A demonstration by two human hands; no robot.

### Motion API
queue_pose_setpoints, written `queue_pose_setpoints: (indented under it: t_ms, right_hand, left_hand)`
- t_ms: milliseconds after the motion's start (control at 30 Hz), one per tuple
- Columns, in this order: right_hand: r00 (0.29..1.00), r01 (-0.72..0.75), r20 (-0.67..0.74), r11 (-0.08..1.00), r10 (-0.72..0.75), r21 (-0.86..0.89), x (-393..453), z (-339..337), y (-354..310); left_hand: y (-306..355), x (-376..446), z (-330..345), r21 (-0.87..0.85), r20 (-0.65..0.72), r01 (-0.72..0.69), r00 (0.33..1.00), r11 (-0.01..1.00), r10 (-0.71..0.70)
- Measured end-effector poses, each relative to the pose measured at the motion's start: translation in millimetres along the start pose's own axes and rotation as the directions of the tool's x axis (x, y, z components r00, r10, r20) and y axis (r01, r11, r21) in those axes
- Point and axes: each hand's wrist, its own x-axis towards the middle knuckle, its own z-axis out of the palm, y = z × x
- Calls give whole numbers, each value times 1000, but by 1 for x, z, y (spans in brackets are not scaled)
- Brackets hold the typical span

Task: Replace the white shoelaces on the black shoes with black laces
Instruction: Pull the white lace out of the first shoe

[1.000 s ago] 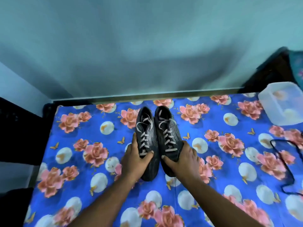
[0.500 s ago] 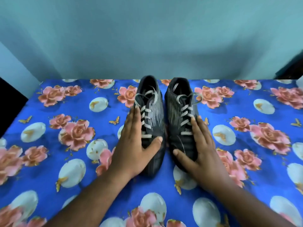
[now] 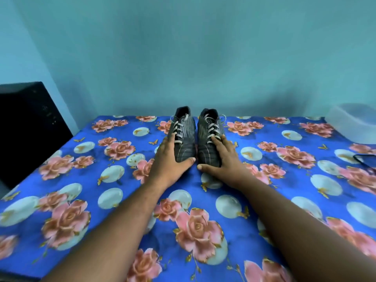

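Note:
Two black shoes stand side by side on the floral sheet, toes toward me: the left shoe (image 3: pixel 184 139) and the right shoe (image 3: pixel 209 147). Both carry white laces (image 3: pixel 178 127), tied near the tongue. My left hand (image 3: pixel 165 161) lies flat against the outer side of the left shoe, with its thumb across the toe. On the right shoe, my right hand (image 3: pixel 226 159) rests the same way, fingers straight and reaching the lowest lace. A thin black cord (image 3: pixel 363 161), possibly a black lace, lies at the far right edge.
A blue bedsheet (image 3: pixel 91 200) with pink roses covers the surface up to a teal wall. A translucent plastic container (image 3: pixel 355 123) sits at the back right. A black box-like object (image 3: pixel 28 127) stands beyond the left edge.
The shoes have gone from my grip in mid-sheet to standing farther back near the wall, slightly apart. My fingers have straightened along their sides. The camera has tilted up.

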Motion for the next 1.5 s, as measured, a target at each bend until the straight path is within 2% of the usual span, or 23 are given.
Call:
queue_pose_setpoints:
  t_ms: [100,300,633,733,800,867,933,1000,1033,1067,1133,1167,1300,1500]
  right_hand:
    - [1000,7,3,999,-7,-32,0,1,0]
    - [999,31,-39,999,-33,-38,4,5,1]
    - [999,35,-34,997,-33,73,1,2,3]
    - [998,34,-59,992,-27,121,2,1,5]
    - [997,38,-69,984,-26,172,4,-1,6]
    - [995,37,-98,976,-16,215,7,-4,7]
    - [993,-7,-112,958,41,285,8,-7,6]
    - [983,-68,-132,927,125,369,10,-10,9]
    - [976,-93,-139,904,165,418,11,-11,10]
    - [971,-107,-144,885,192,453,12,-13,10]
    - [965,-123,-145,864,219,488,14,-14,9]
    - [963,-128,-144,859,226,496,15,-15,8]
    - [963,-135,-133,850,232,510,17,-24,3]
    - [979,-98,-122,905,162,414,-19,-45,-17]
  left_hand:
    - [4,-7,5,22,-65,21,998,1000,-19]
    - [4,3,2,52,-102,73,992,996,-67]
    - [-19,50,-17,102,-169,180,972,978,-162]
    - [-34,70,-24,100,-150,216,968,971,-199]
    - [-36,75,-27,159,-132,218,971,963,-198]
    - [-30,71,-21,318,-170,167,978,933,-117]
    - [-14,59,-9,356,-226,-16,969,934,102]
    - [7,49,9,180,-217,-213,944,960,250]
    - [15,45,19,31,-152,-235,960,972,237]
    - [26,40,27,-105,-45,-182,983,978,178]
    - [36,33,40,-338,175,29,984,941,32]
    - [37,33,47,-410,204,86,979,908,-1]
    - [39,29,50,-524,200,139,979,841,-38]
    - [55,2,37,-568,170,58,984,821,49]
